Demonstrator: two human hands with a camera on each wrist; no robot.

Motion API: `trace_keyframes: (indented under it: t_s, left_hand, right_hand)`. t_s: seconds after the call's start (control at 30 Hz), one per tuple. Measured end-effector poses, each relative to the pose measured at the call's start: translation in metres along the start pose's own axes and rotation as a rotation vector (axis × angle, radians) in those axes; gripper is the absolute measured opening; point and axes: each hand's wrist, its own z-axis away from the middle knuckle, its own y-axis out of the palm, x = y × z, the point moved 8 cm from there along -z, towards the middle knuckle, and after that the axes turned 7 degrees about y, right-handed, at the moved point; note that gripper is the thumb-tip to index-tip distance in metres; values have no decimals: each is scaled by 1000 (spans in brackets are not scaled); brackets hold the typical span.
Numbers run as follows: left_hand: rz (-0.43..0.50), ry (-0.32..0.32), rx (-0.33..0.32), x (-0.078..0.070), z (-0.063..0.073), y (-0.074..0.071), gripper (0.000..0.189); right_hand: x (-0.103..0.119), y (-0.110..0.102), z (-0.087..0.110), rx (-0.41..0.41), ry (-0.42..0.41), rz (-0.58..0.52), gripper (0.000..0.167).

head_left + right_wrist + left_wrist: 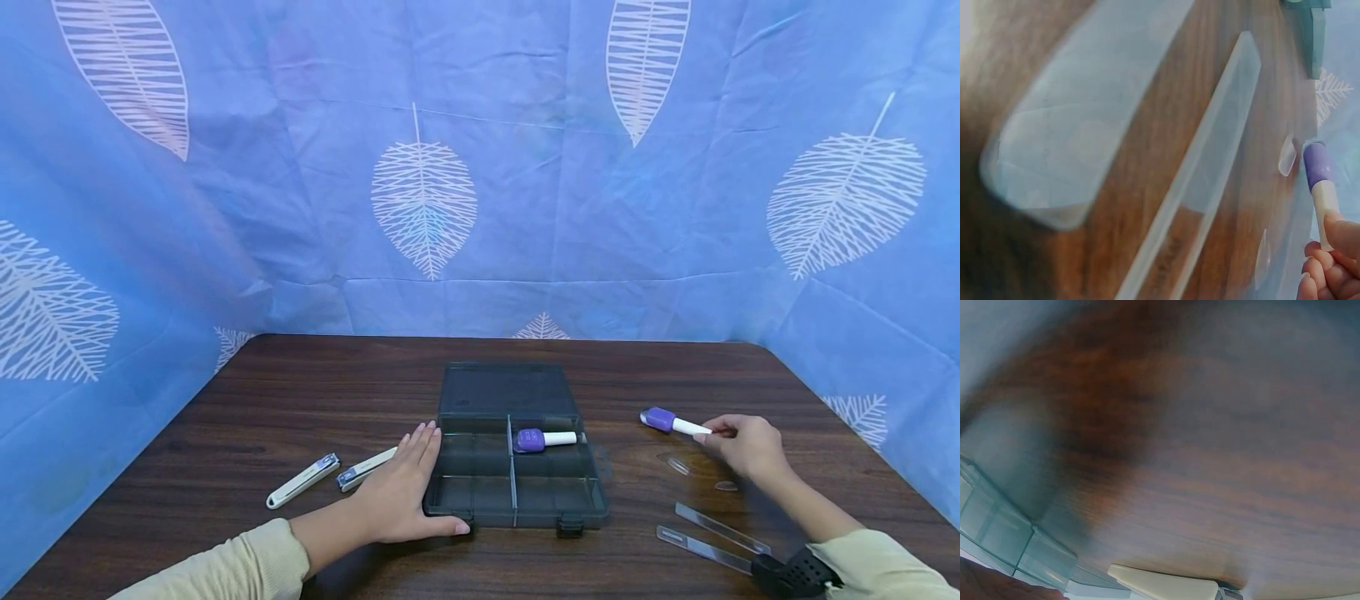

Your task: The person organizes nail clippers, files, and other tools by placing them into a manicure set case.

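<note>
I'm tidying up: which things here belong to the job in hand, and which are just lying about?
Likely part of the job:
divided box, with the left hand against it
purple bottle, in the right hand
second purple bottle, lying in the box

Apparently just lying about:
two nail clippers
two flat strips
two small clear pieces

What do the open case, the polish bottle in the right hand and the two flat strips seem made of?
Case: probably tinted plastic, glossy, with see-through walls.
Bottle: likely glass body, clear edge beside purple; smooth white cap, probably plastic.
Strips: shiny, seemingly reflecting blue; metal or glass, I can't tell.
</note>
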Motion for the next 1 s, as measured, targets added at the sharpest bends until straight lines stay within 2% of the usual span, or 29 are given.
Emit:
trace_keyframes:
  t_s: [0.23, 0.53, 0.73, 1.0]
  left_hand:
    - [0, -1, -12, 0, 0, 1, 114]
    - [-30, 16, -20, -2, 1, -2, 113]
    - [-27, 12, -16, -2, 1, -1, 114]
    - [-12, -2, -10, 0, 0, 0, 115]
  right_hand:
    - [9, -10, 5, -96, -76, -28, 18]
    - [16, -13, 8, -93, -75, -51, 21]
    - [16, -13, 12, -90, -39, -95, 22]
    - [16, -12, 13, -2, 97, -232, 39]
